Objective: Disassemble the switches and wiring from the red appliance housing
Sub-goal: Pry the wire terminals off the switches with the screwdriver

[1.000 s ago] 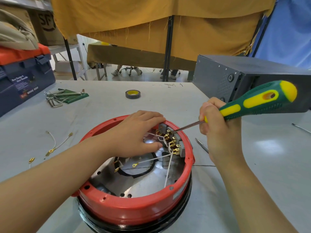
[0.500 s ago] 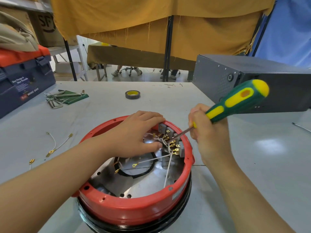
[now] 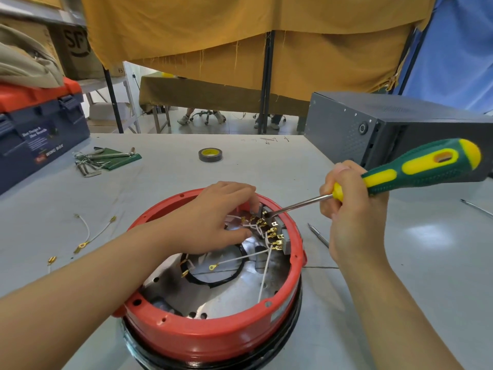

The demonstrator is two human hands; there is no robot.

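Note:
The red appliance housing (image 3: 213, 335) lies open side up on the grey table, close in front of me. A row of grey switches with brass terminals (image 3: 276, 236) sits inside its far right wall, and white wires (image 3: 264, 276) run from them across the shiny metal floor. My left hand (image 3: 210, 220) reaches into the housing, its fingertips resting on the far end of the switch row and its thumb lying over the wires. My right hand (image 3: 352, 209) grips a green and yellow screwdriver (image 3: 426, 166) low on its handle. The blade tip touches the farthest terminals.
Loose white wires with brass lugs (image 3: 88, 233) lie left of the housing. Hex keys on a green pouch (image 3: 106, 161) and a blue toolbox (image 3: 40, 140) sit at the far left, a tape roll (image 3: 210, 155) at the back. A dark grey case (image 3: 386, 129) stands at the right, a thin tool (image 3: 317, 235) beside the housing.
My right hand has moved back to the right and the screwdriver handle has swung outward, with the tip staying at the switch terminals. My left hand has barely moved.

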